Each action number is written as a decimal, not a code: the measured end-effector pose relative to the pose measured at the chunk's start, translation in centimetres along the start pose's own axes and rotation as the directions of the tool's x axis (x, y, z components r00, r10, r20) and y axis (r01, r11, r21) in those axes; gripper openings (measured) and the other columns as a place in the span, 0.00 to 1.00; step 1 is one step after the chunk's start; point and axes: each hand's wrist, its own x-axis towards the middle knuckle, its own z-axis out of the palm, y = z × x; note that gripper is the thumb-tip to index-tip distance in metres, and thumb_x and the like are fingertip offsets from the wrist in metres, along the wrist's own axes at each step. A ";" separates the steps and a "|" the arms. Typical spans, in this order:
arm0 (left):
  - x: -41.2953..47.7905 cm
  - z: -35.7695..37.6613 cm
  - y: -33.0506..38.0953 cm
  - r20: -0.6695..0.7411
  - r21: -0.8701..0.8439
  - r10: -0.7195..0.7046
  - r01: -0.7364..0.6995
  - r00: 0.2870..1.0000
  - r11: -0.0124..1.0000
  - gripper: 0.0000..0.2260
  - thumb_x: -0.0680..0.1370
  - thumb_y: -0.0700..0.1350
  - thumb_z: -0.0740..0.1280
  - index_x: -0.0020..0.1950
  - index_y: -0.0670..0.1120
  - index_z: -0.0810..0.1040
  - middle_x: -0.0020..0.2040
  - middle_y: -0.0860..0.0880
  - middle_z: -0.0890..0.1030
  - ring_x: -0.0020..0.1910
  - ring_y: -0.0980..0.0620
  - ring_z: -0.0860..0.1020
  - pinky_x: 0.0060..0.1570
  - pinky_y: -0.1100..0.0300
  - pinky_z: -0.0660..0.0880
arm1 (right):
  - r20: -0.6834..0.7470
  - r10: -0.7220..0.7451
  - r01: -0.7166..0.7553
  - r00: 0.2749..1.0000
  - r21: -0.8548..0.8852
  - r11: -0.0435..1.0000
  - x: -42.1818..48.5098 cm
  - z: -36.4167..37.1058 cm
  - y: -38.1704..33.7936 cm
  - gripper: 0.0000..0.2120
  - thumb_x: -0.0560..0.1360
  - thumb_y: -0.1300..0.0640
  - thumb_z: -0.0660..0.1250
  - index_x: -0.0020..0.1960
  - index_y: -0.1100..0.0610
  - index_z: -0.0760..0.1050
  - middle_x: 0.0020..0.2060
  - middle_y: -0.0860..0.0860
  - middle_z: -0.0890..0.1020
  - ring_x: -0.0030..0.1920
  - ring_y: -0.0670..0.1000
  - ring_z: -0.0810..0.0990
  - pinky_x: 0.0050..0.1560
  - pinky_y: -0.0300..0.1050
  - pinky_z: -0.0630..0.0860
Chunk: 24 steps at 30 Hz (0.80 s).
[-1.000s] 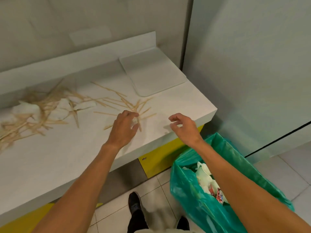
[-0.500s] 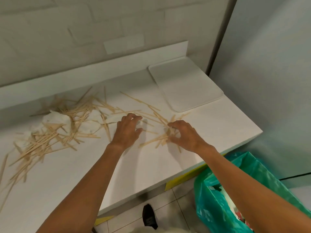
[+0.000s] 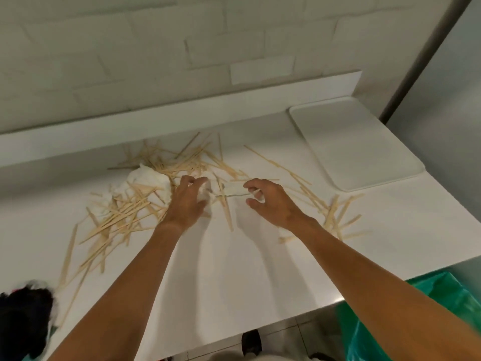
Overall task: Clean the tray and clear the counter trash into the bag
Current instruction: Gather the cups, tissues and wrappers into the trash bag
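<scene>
The tray is seen bare at the far right corner of the counter; the wooden sticks are strewn well to the left of the tray, tangled over a crumpled tissue; a smaller cluster of sticks is found just in front of the tray's near edge; the green bag is seen past the counter edge, below and in front of the tray.

Both hands are held apart over the litter left of the tray; the left hand is bent down onto the tissue, and whether it is closed on it cannot be told; the right hand is spread like a claw, thumb and fingers parted, with nothing plainly held.

Several slips are judged likely; the sticks are thin, light and crossed, so a loosely gathered handful may be shed on the way to the bag, and some may be dropped to the floor in front of the tray; loose sticks may be flicked onto the tray by a sweeping right hand, so that the tray is littered; the tissue may be pulled free alone, and the sticks on it scattered farther left of the tray; the cluster near the tray may be overlooked; stick ends may be driven into a palm if the bundle is squeezed hard.
</scene>
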 end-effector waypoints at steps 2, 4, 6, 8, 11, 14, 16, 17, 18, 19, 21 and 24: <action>-0.8 -0.4 -0.9 -0.016 -0.144 -0.018 0.016 1.000 0.989 0.21 0.77 0.38 0.66 0.69 0.50 0.72 0.61 0.48 0.69 0.54 0.49 0.74 0.56 0.57 0.75 | 0.029 -0.017 0.017 0.999 0.003 1.000 1.4 1.5 -1.6 0.16 0.77 0.56 0.68 0.65 0.49 0.74 0.56 0.46 0.77 0.54 0.47 0.76 0.60 0.47 0.75; -1.3 -0.7 -1.2 -0.015 -0.238 -0.044 0.040 0.999 0.970 0.17 0.77 0.35 0.65 0.63 0.48 0.75 0.53 0.46 0.77 0.48 0.49 0.77 0.49 0.58 0.78 | 0.040 -0.010 0.010 0.999 -0.008 1.000 2.5 2.7 -2.5 0.18 0.77 0.55 0.68 0.66 0.48 0.72 0.57 0.47 0.77 0.57 0.48 0.76 0.61 0.49 0.75; -1.7 -1.1 -1.5 0.010 -0.310 -0.048 0.049 0.999 0.950 0.15 0.76 0.32 0.65 0.57 0.48 0.79 0.45 0.45 0.80 0.43 0.50 0.79 0.45 0.58 0.78 | 0.050 -0.015 0.018 0.999 -0.052 0.998 3.6 4.0 -3.2 0.19 0.77 0.53 0.68 0.66 0.45 0.71 0.60 0.47 0.76 0.62 0.49 0.74 0.65 0.52 0.71; -1.9 -2.0 -1.6 -0.009 -0.362 -0.027 0.022 1.000 0.932 0.13 0.75 0.31 0.67 0.52 0.48 0.81 0.43 0.46 0.81 0.39 0.54 0.78 0.41 0.63 0.77 | 0.100 -0.069 0.084 0.993 -0.156 0.984 4.6 5.0 -4.0 0.18 0.77 0.52 0.66 0.66 0.44 0.71 0.66 0.47 0.73 0.68 0.51 0.67 0.70 0.54 0.63; -2.1 -4.2 -1.5 -0.111 -0.423 -0.038 -0.012 0.993 0.906 0.11 0.75 0.31 0.68 0.50 0.46 0.83 0.41 0.50 0.80 0.37 0.62 0.76 0.42 0.70 0.73 | 0.242 -0.045 0.130 0.969 -0.348 0.928 6.0 6.1 -5.0 0.16 0.78 0.52 0.62 0.66 0.47 0.75 0.73 0.51 0.65 0.73 0.54 0.59 0.69 0.54 0.54; -2.5 -6.7 -1.4 -0.202 -0.498 -0.078 -0.034 0.976 0.866 0.11 0.77 0.33 0.66 0.50 0.47 0.83 0.42 0.54 0.81 0.38 0.62 0.77 0.42 0.71 0.73 | 0.246 0.076 0.034 0.966 -0.413 0.910 6.9 7.0 -5.1 0.16 0.78 0.54 0.60 0.65 0.48 0.75 0.67 0.51 0.73 0.69 0.57 0.64 0.65 0.51 0.58; -2.8 -8.2 -1.3 -0.238 -0.592 -0.129 -0.039 0.963 0.805 0.10 0.78 0.36 0.67 0.48 0.51 0.83 0.45 0.53 0.83 0.41 0.58 0.79 0.44 0.66 0.76 | 0.143 0.047 0.006 0.989 -0.353 0.936 7.0 7.3 -5.3 0.15 0.78 0.57 0.62 0.63 0.50 0.76 0.65 0.50 0.75 0.68 0.56 0.68 0.63 0.49 0.58; -2.9 -8.8 -1.1 -0.242 -0.652 -0.159 -0.039 0.957 0.757 0.09 0.78 0.37 0.67 0.48 0.51 0.82 0.45 0.53 0.83 0.43 0.57 0.79 0.44 0.64 0.77 | 0.087 0.017 0.011 0.996 -0.314 0.949 7.0 7.0 -5.6 0.15 0.78 0.59 0.62 0.63 0.51 0.77 0.65 0.49 0.76 0.68 0.54 0.69 0.63 0.47 0.57; -3.0 -9.5 -0.8 -0.244 -0.711 -0.186 -0.045 0.952 0.702 0.09 0.78 0.37 0.67 0.47 0.52 0.82 0.44 0.54 0.83 0.43 0.57 0.79 0.44 0.62 0.77 | 0.029 -0.013 0.020 1.000 -0.264 0.964 6.9 6.6 -6.0 0.15 0.78 0.60 0.63 0.63 0.52 0.77 0.64 0.48 0.77 0.68 0.53 0.70 0.63 0.45 0.57; -3.1 -10.1 -0.5 -0.244 -0.765 -0.208 -0.056 0.947 0.641 0.10 0.79 0.37 0.66 0.46 0.52 0.81 0.43 0.55 0.82 0.43 0.57 0.79 0.45 0.61 0.77 | -0.029 -0.035 0.029 0.999 -0.196 0.980 6.8 6.1 -6.5 0.15 0.77 0.61 0.64 0.62 0.53 0.78 0.63 0.48 0.78 0.66 0.52 0.71 0.64 0.43 0.59; -3.1 -11.2 0.2 -0.235 -0.845 -0.236 -0.078 0.943 0.529 0.11 0.80 0.35 0.63 0.46 0.51 0.78 0.43 0.56 0.81 0.43 0.59 0.79 0.45 0.59 0.77 | -0.135 -0.082 0.075 0.987 -0.056 0.996 6.8 4.9 -7.5 0.16 0.75 0.64 0.66 0.61 0.54 0.78 0.60 0.49 0.79 0.61 0.51 0.75 0.66 0.45 0.68; -3.1 -12.4 0.9 -0.228 -0.881 -0.196 -0.116 0.954 0.459 0.09 0.82 0.36 0.58 0.49 0.49 0.72 0.46 0.54 0.81 0.44 0.56 0.81 0.45 0.57 0.80 | -0.255 -0.077 0.112 0.964 0.124 0.986 6.9 2.9 -8.5 0.19 0.72 0.70 0.68 0.61 0.57 0.78 0.59 0.50 0.78 0.48 0.45 0.77 0.52 0.33 0.75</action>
